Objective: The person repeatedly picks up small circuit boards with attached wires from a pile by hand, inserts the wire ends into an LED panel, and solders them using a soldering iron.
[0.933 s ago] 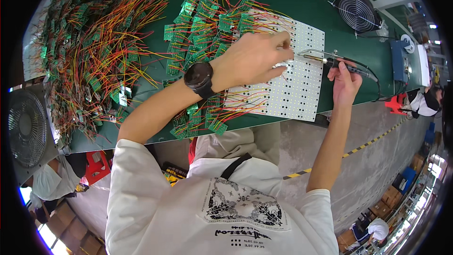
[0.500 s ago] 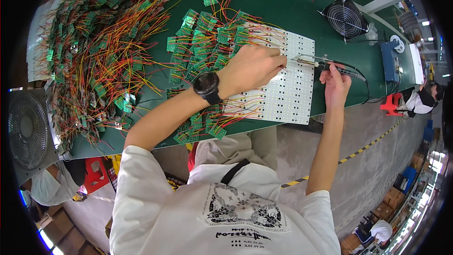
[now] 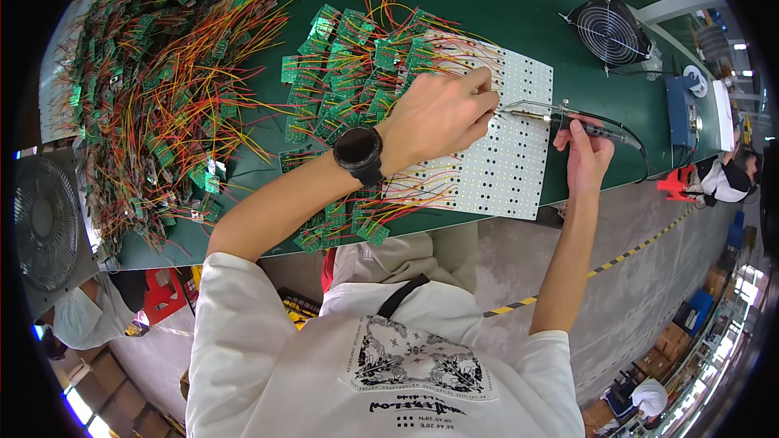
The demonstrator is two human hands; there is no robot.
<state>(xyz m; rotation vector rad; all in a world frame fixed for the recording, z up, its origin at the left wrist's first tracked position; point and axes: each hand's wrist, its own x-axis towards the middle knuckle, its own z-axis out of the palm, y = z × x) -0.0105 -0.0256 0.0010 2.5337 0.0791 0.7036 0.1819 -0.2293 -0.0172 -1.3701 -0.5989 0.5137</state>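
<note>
My left hand [image 3: 442, 118], with a black watch on its wrist, is over a white panel [image 3: 507, 182] dotted with rows of small pads. Its fingers are pinched together; what they hold is too small to make out. In my right hand [image 3: 586, 154] is a soldering iron [image 3: 560, 120] with a thin metal feed tube along its top. The iron's tip points left and reaches close beside my left fingertips, over the panel. Green circuit boards [image 3: 345, 73] with red and yellow wires lie along the panel's left part, the wires reaching onto it.
A large heap of wired circuit boards [image 3: 162, 97] covers the left of the green table [image 3: 487, 0]. At the back right stand a black fan [image 3: 607, 30] and a blue box unit [image 3: 682, 109]. Another fan [image 3: 46, 223] is at the far left. Other people sit farther off.
The soldering iron has moved left against the panel, its tip now close to my left fingertips. My left hand stays pinched over the panel. The whole view has shifted slightly.
</note>
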